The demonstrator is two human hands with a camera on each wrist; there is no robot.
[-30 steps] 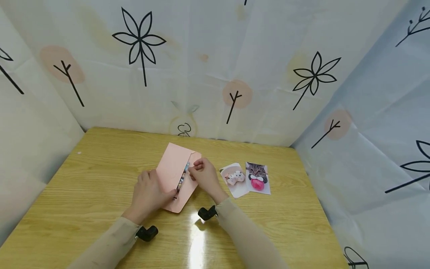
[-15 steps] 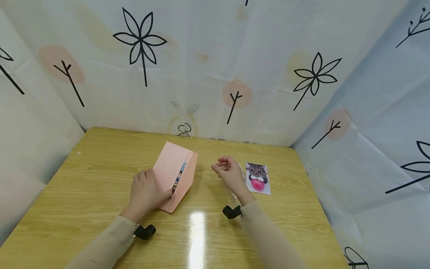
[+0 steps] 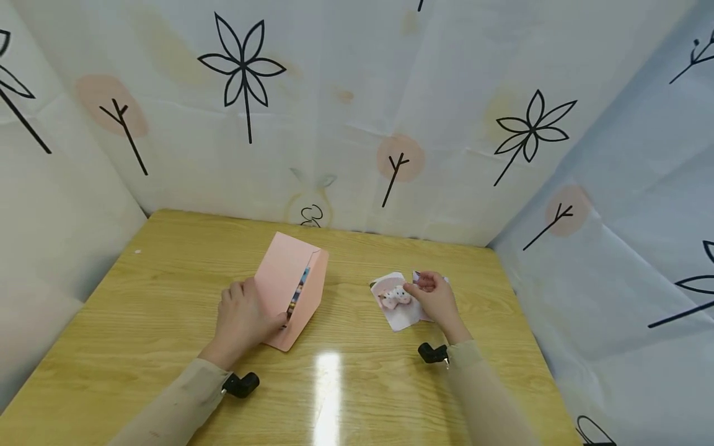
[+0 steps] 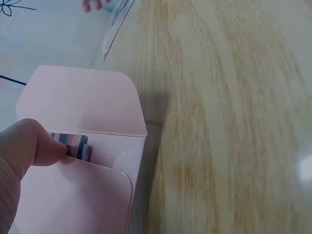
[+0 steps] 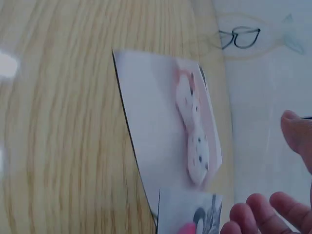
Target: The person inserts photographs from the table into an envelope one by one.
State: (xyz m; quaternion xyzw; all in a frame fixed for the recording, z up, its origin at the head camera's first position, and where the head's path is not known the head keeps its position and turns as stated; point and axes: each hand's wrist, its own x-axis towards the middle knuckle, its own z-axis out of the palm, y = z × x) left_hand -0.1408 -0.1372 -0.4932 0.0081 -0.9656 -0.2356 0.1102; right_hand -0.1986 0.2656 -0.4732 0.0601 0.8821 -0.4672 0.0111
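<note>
My left hand [image 3: 242, 319] grips a pink envelope [image 3: 283, 263] at its lower left side, with the thumb [image 4: 36, 144] at the opening. The flap [image 4: 80, 100] stands raised, and a small stack of picture cards [image 4: 75, 145] shows inside. My right hand [image 3: 437, 303] hovers over two loose photo cards, thumb and fingers apart, holding nothing. One card [image 5: 146, 97] shows a white spotted bow shape on pale pink. The other, a cat photo card [image 5: 178, 209], overlaps its edge; in the head view the hand covers most of it.
A wooden table [image 3: 346, 384] bears everything, with a bright reflection near its front. Fabric printed with line-drawn flowers [image 3: 334, 111] hangs behind and at both sides. Each wrist wears a small black camera [image 3: 241, 385]. A tiny white scrap [image 3: 137, 251] lies at the far left.
My right hand has moved right, from the envelope's opening over to the loose cards. The envelope's flap has tipped up, while my left hand keeps its hold. The view has shifted slightly.
</note>
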